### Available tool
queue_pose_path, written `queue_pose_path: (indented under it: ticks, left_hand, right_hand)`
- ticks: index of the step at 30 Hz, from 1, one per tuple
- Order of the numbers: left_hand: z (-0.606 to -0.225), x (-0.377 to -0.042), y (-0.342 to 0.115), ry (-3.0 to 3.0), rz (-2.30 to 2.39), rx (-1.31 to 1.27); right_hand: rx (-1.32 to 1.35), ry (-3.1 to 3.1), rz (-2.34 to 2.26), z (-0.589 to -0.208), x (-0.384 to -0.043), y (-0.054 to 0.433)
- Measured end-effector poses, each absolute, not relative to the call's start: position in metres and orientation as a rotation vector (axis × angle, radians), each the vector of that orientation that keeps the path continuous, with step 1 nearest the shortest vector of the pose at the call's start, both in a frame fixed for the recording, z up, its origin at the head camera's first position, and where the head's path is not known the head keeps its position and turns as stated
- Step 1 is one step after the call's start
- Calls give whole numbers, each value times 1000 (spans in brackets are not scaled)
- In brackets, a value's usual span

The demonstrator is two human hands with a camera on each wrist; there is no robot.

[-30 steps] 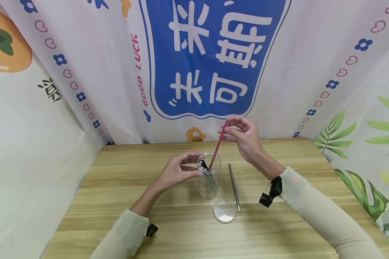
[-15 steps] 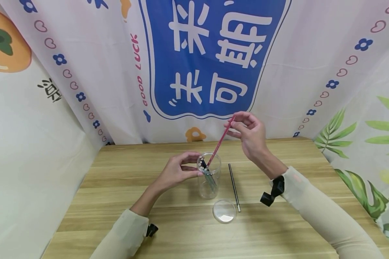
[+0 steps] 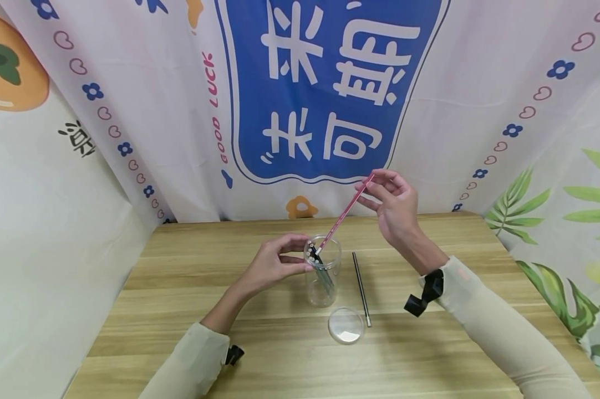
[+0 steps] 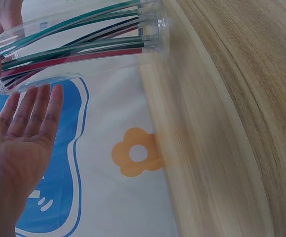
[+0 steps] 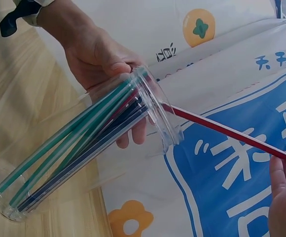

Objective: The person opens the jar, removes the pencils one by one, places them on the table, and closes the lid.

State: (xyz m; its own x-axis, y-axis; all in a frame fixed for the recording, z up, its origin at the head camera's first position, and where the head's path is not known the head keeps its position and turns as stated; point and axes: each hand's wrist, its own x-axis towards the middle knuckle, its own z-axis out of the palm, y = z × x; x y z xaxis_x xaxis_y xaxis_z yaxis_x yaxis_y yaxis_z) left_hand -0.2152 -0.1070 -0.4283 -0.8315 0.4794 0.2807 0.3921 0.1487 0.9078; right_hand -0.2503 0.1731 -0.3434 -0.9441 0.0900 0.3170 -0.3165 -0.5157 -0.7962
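Note:
My left hand point(image 3: 275, 263) holds the clear plastic jar point(image 3: 321, 302) near its mouth, with thumb and fingers on opposite sides; the jar stands upright on the table. Inside lean several pencils point(image 5: 74, 143), green, dark blue and red, their ends bunched at the rim. My right hand point(image 3: 398, 208) pinches a red pencil point(image 3: 347, 211) by its upper end, behind and right of the jar. That pencil slants down to the left, its white lower end at the jar's mouth. In the right wrist view it crosses the rim, and only part of my right hand point(image 5: 285, 197) shows.
A black pencil point(image 3: 361, 288) lies on the wooden table point(image 3: 180, 299) to the right of the jar. In front of the jar rests a round clear lid point(image 3: 346, 326). A printed cloth point(image 3: 430, 166) hangs along the table's back edge.
My right hand has moved right and slightly up, drawing the red pencil mostly out of the jar and tilting it more. My left hand and the jar have stayed in place.

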Motion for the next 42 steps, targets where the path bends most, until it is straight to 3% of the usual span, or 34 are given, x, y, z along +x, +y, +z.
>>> queue_pose_path:
  ticks: [20,42]
  left_hand:
    - [-429,-213,-107,2285,1827,882]
    - [-428,-214,-107,2296,1822,878]
  right_hand:
    - [297,-1331,2600,-341,-251,198]
    - [155,-1536,2648,-371,-250,233]
